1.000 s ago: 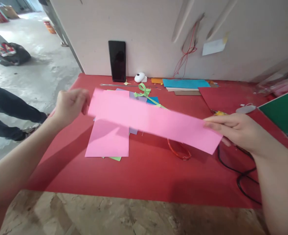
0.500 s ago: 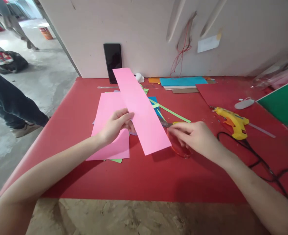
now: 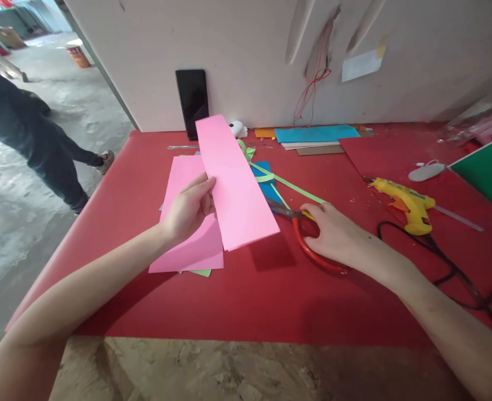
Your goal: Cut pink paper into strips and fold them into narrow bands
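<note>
My left hand [image 3: 190, 207] pinches the left edge of a long pink paper strip [image 3: 236, 186], held tilted above the table. My right hand [image 3: 338, 236] is closed round the red handle of a pair of scissors [image 3: 320, 260]. Their metal blades point left toward the strip's right edge, and the tips are partly hidden near it. Under my left hand lies a larger pink sheet [image 3: 183, 253], with a bit of green paper [image 3: 201, 273] showing below it. Beyond the scissors are a blue paper piece [image 3: 272, 192] and thin light green strips [image 3: 300, 191].
A black phone [image 3: 192, 103] leans on the wall at the back. Blue sheets [image 3: 316, 134] lie along it. To the right are a yellow glue gun [image 3: 408, 206] with its black cord [image 3: 450, 270] and a green board [image 3: 488, 172]. A person's legs [image 3: 40, 133] are at left.
My right hand has taken a fuller grip on the scissors' handle. The pink strip has shifted slightly left with my left hand. The person at the left has moved closer to the table.
</note>
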Available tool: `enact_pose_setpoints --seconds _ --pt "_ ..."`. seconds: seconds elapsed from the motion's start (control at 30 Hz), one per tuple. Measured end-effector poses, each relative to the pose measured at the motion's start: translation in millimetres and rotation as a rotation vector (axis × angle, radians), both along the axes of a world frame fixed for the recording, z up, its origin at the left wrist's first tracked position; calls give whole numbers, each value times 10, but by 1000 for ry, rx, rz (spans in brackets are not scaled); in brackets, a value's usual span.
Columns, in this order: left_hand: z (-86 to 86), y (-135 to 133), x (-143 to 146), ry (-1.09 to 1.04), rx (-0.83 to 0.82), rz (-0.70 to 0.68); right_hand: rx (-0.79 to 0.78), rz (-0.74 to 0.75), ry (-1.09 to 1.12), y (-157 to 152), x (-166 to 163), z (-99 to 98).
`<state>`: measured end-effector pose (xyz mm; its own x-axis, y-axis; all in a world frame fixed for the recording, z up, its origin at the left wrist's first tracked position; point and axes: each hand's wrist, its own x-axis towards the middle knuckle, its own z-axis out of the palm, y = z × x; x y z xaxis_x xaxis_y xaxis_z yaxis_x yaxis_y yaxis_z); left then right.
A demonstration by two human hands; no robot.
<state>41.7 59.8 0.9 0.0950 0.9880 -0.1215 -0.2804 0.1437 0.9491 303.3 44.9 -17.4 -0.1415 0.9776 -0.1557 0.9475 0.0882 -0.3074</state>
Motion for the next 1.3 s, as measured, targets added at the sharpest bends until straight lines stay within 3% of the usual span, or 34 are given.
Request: enact_pose_setpoints --seconds 0.2,0.33,0.4,0.63,0.97,1.17,1.3 --pt "132 110 -118 -46 129 108 -75 78 396 -69 -34 199" --pt "180 173 -184 -89 131 180 -363 201 1011 -206 -195 324" --pt "186 198 -205 -105 126 197 -461 214 1152 -251 -246 351" --pt "162 256 -237 -116 70 242 -578 192 1193 -245 -229 299" --pt "138 292 -226 -133 54 256 -855 278 1217 -365 -260 446" --pt "94 321 -256 -118 58 248 -897 282 1232 -383 -276 452" --pt "76 286 -241 -107 129 149 -879 299 1265 -375 -269 456"
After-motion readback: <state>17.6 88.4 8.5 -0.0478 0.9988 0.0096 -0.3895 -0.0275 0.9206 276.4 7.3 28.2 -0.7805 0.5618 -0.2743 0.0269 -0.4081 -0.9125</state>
